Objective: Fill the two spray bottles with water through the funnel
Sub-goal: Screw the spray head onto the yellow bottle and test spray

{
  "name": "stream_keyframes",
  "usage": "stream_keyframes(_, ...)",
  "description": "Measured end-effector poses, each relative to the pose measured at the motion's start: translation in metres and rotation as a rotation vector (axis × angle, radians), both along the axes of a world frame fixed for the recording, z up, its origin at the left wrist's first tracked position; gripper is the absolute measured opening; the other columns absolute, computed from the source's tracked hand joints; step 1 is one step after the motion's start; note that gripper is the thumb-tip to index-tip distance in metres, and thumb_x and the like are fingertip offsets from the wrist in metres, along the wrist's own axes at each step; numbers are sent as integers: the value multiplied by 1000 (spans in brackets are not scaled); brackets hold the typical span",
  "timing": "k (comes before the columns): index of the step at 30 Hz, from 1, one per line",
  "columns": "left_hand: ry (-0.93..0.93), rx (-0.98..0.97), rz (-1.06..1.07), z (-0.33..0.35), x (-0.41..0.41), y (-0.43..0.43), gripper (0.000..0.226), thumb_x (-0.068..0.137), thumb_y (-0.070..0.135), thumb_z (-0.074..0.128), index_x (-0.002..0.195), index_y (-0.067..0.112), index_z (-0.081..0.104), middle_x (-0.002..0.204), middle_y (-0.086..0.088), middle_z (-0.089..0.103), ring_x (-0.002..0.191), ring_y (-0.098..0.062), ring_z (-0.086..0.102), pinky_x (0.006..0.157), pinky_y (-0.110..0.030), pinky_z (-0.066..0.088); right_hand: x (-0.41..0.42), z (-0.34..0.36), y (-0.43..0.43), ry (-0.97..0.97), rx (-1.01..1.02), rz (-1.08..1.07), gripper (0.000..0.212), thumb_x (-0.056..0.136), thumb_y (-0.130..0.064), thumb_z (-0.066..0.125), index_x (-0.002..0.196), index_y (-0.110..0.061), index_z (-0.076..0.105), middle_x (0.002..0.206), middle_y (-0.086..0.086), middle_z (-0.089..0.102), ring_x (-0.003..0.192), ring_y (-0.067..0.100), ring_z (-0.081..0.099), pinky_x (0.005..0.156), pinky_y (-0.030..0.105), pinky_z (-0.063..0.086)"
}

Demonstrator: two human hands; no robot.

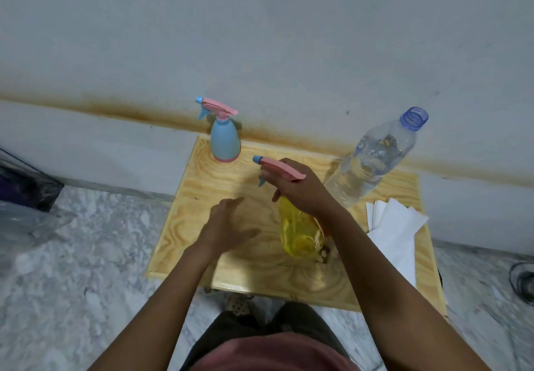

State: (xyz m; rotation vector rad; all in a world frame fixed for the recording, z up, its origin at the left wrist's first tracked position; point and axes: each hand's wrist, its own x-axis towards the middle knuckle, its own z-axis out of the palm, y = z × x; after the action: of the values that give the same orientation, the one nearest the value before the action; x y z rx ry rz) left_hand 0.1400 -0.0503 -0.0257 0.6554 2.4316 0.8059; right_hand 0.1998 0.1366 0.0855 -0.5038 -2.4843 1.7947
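Wooden table (202, 197) from above. The right hand (300, 191) grips the pink spray head (278, 168) of a yellow spray bottle (300, 232) just right of centre. The left hand (228, 223) hovers at its nine o'clock, fingers relaxed and empty. A blue spray bottle (225, 142) stands at eleven o'clock, an uncapped water bottle (372, 162) at two. No funnel is visible. The head is probably being twisted, so the free hand should steady the body.

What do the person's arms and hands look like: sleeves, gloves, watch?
Both arms are bare, with no sleeves in view. The left hand and right hand wear no gloves; neither wrist shows a watch or bracelet. No rings are visible.
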Motion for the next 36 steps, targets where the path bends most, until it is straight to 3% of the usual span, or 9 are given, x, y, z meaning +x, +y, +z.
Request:
stream_keyframes(4, -267, 277, -131, 37, 22, 21, 98, 63, 54, 86, 145, 39, 34, 146, 21, 37, 132, 4, 37, 107, -21, 35, 9, 20, -7, 149, -111, -83, 13, 91, -21, 69, 102, -17, 74, 77, -8, 71, 63, 9, 66, 60, 17, 49)
stream_keyframes(7, -266, 448, -41, 52, 29, 33, 73, 66, 38, 89, 123, 50, 45, 121, 29, 55, 110, 19, 50, 89, -6, 42, 9, 27, -9, 174, -151, -121, 8, 90, -24, 69, 93, -18, 74, 71, -2, 67, 64, 7, 61, 60, 15, 45)
stream_keyframes(10, -220, 512, 43, 59, 26, 40, 65, 67, 37, 89, 123, 36, 54, 115, 18, 63, 107, 9, 58, 88, -14, 46, 4, 31, -8, 186, -155, -143, 10, 88, -27, 72, 97, -25, 72, 79, -8, 70, 70, 1, 62, 63, 14, 47)
stream_keyframes(14, -144, 555, 132, 60, 19, 45, 74, 66, 44, 88, 129, 28, 53, 119, 11, 65, 112, -4, 61, 95, -32, 52, 2, 18, -7, 178, -48, -178, 47, 78, -38, 78, 120, -25, 61, 109, -14, 68, 98, 0, 64, 84, 24, 52)
stream_keyframes(18, -97, 565, 145, 54, 5, 53, 80, 64, 50, 86, 133, 27, 52, 122, 12, 64, 114, -4, 60, 96, -34, 52, 2, 0, -3, 178, 14, -269, 33, 83, -35, 77, 113, -24, 67, 104, -12, 71, 98, 5, 65, 89, 35, 55)
stream_keyframes(24, 21, 412, 100, 39, -31, 72, 89, 67, 49, 85, 140, 20, 44, 128, 1, 43, 123, -17, 43, 103, -34, 42, -29, -10, 12, 181, 96, -316, 32, 87, -29, 73, 116, -18, 67, 110, -8, 71, 104, 6, 64, 77, 6, 45)
stream_keyframes(29, -4, 415, 115, 33, -73, 95, 76, 76, 29, 83, 139, 10, 46, 134, -8, 52, 128, -23, 46, 107, -38, 39, -69, -23, 23, 139, 100, -313, 31, 90, -27, 70, 119, -20, 66, 114, -10, 70, 102, -11, 58, 85, 11, 47)
stream_keyframes(33, -42, 418, 156, 18, -99, 110, 78, 74, 31, 80, 141, 14, 45, 139, -6, 53, 131, -21, 48, 106, -41, 42, -92, -35, 34, 102, 74, -314, 24, 91, -24, 69, 115, -25, 65, 104, -20, 67, 94, -23, 55, 80, 2, 43)
stream_keyframes(36, -47, 425, 171, 7, -111, 116, 74, 75, 22, 81, 140, 18, 45, 135, -1, 56, 126, -14, 50, 99, -29, 42, -102, -43, 40, 98, 51, -326, 22, 92, -21, 69, 112, -27, 63, 98, -28, 63, 91, -25, 55, 76, -1, 41)
